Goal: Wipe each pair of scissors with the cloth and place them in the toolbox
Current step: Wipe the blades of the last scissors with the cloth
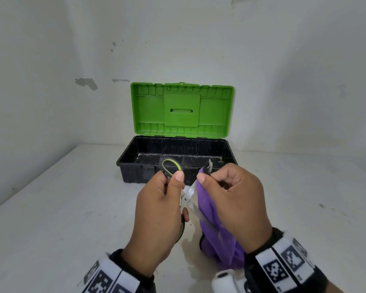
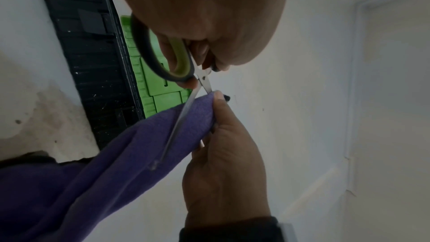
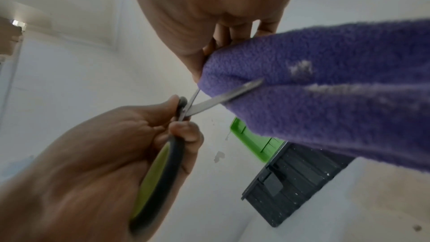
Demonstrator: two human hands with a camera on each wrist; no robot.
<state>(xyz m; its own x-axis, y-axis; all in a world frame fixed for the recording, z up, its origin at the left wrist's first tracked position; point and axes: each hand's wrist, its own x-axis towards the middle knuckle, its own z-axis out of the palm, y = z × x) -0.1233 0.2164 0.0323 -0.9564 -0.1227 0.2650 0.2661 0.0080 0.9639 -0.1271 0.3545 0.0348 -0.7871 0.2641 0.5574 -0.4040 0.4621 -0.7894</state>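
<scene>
My left hand (image 1: 156, 212) grips the black and green handles of a pair of scissors (image 1: 170, 167), blades spread apart. My right hand (image 1: 230, 197) pinches a purple cloth (image 1: 211, 225) around one blade; the other blade (image 1: 190, 206) lies bare against the cloth. In the left wrist view the scissors (image 2: 184, 109) cross the cloth (image 2: 116, 163). The right wrist view shows the bare blade (image 3: 223, 97) resting on the cloth (image 3: 325, 98). The toolbox (image 1: 135, 166), black with an upright green lid (image 1: 182, 108), stands open just behind my hands, its inside bare where visible.
The white table (image 1: 61, 208) runs into a corner of stained white walls. A white object (image 1: 222, 280) sits at the bottom edge near my right wrist. No other scissors are in view.
</scene>
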